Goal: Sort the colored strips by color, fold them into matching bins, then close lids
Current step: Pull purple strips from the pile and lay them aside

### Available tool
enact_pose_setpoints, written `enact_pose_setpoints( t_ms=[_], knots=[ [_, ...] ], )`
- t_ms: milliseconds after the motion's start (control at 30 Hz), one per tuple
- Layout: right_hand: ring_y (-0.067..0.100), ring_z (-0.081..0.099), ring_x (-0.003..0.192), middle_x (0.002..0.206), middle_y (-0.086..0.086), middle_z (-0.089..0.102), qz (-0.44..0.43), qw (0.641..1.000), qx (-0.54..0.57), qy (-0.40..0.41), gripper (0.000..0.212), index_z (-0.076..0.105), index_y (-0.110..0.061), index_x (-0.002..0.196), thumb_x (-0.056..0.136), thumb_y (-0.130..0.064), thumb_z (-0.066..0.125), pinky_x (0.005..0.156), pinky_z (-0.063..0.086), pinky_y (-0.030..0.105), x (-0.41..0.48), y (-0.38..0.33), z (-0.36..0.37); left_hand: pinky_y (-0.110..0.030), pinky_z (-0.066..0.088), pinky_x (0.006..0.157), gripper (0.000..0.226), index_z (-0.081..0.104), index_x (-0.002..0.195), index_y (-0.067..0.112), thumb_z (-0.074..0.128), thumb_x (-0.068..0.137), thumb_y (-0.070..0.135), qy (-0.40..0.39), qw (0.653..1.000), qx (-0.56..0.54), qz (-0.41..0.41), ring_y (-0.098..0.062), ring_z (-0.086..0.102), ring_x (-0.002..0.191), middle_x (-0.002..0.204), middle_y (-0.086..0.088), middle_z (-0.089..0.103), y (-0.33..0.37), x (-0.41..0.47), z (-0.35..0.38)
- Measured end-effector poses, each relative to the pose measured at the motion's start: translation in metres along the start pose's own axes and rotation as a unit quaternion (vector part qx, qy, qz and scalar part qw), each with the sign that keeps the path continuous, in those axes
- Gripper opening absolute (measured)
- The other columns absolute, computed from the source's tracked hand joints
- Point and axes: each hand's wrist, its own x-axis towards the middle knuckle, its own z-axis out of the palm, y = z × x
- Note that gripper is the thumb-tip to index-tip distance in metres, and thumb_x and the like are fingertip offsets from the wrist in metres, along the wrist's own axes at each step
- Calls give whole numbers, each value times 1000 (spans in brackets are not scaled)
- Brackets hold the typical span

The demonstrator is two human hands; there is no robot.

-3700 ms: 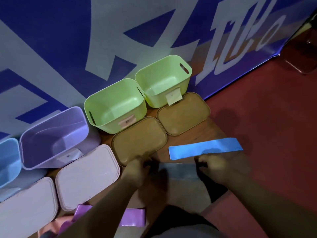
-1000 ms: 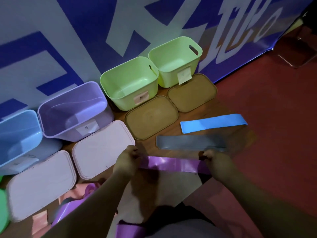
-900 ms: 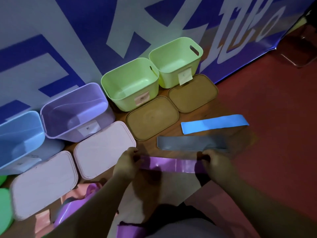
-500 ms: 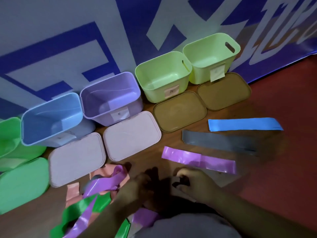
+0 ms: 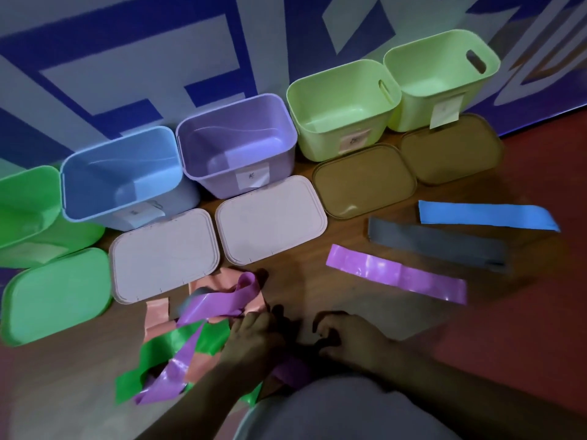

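A blue-and-white printed banner (image 5: 158, 58) fills the far side, its lettering cut off by the frame. Below it we see a wooden board (image 5: 305, 281) on red floor (image 5: 524, 344); its right edge is lost in blur and shadow. Along the board's far edge five smooth, round-cornered plastic bins stand open: a green bin (image 5: 41, 236) cut off at the left, a blue bin (image 5: 95, 173), a purple bin (image 5: 222, 185), a pale green bin (image 5: 327, 144) and a second pale green bin (image 5: 413, 112). Their paper labels (image 5: 252, 179) are too small for us to read. In front of each lies a flat rimmed lid: a green lid (image 5: 54, 296), a white lid (image 5: 165, 255), a pinkish lid (image 5: 270, 220), a tan lid (image 5: 365, 182) and a second tan lid (image 5: 451, 150). Toward the right edge three strips lie flat and apart: a matte blue strip (image 5: 486, 215), a grey strip (image 5: 435, 244) and a glossy purple strip (image 5: 394, 274). Bare wood opens between these and the tangled pile (image 5: 197, 325) of purple, green and pink strips near the near-left corner. The left hand (image 5: 254, 344) rests on the pile's edge and the right hand (image 5: 352, 341) sits just beside it with bent fingers. Both are in deep shadow, and we cannot tell whether either pinches anything.
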Motion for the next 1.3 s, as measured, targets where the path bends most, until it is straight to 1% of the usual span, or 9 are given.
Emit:
enact_pose_setpoints(
  t_ms=[133,267,400,633,733,833,1000,1167,1300],
  knots=[
    [-2,56,96,108,-15,64,20,999,27,-8,31,63,-26,97,72,-43,69,82,45,18,1,-4,15,-39,47,68,28,68,85,41,66,61,54,-20,998,-30,-44,-26,56,92,107,7,59,-1,-3,4],
    [2,59,94,102,-11,65,39,996,84,7,35,63,-22,101,72,-33,78,82,47,20,0,-12,29,-37,38,81,22,67,83,40,67,63,51,77,986,-126,-74,-18,47,100,115,17,56,-1,-6,4],
    [8,64,92,98,2,68,49,981,186,-7,33,61,-11,103,76,-14,80,79,50,17,2,-24,34,-24,45,67,17,67,79,33,70,69,19,48,954,-294,-28,3,57,74,78,25,62,0,-15,-20],
    [15,55,71,82,6,64,92,942,320,-46,28,50,-5,104,83,3,66,58,42,24,3,-38,34,-42,58,78,21,70,95,27,72,75,21,26,892,-447,-54,-25,71,82,88,-4,74,-6,-25,-49],
    [15,52,70,82,7,62,70,929,363,-18,28,51,-11,102,83,-4,70,58,40,22,5,-53,20,-35,57,72,23,71,92,19,73,80,0,56,866,-493,-64,-18,69,78,87,-6,72,-13,-29,-67],
    [15,55,74,81,4,66,35,930,366,17,28,52,-12,102,85,0,71,67,41,26,6,-70,-4,-19,48,62,21,69,92,11,69,84,-9,97,836,-536,-64,-4,61,67,84,-6,67,-13,-34,-92],
    [19,53,75,82,7,65,-12,938,344,-34,35,50,-7,111,85,5,70,65,42,23,2,-97,-40,-49,50,79,21,68,104,6,68,83,7,154,771,-616,-37,-32,62,89,105,-32,65,-16,-41,-123],
    [19,62,84,97,23,65,-20,952,301,-47,37,50,-11,111,84,6,68,75,47,34,0,-98,-51,-34,53,73,27,70,101,11,57,92,-10,193,741,-642,-40,-19,63,79,84,-4,69,-7,-41,-148],
    [17,64,85,97,11,68,-23,959,280,-31,44,52,-25,116,83,-4,72,81,51,41,0,-89,-58,-32,56,66,28,71,101,13,54,94,-8,208,735,-644,-45,-19,62,72,83,-9,66,3,-36,-167]
  ],
)
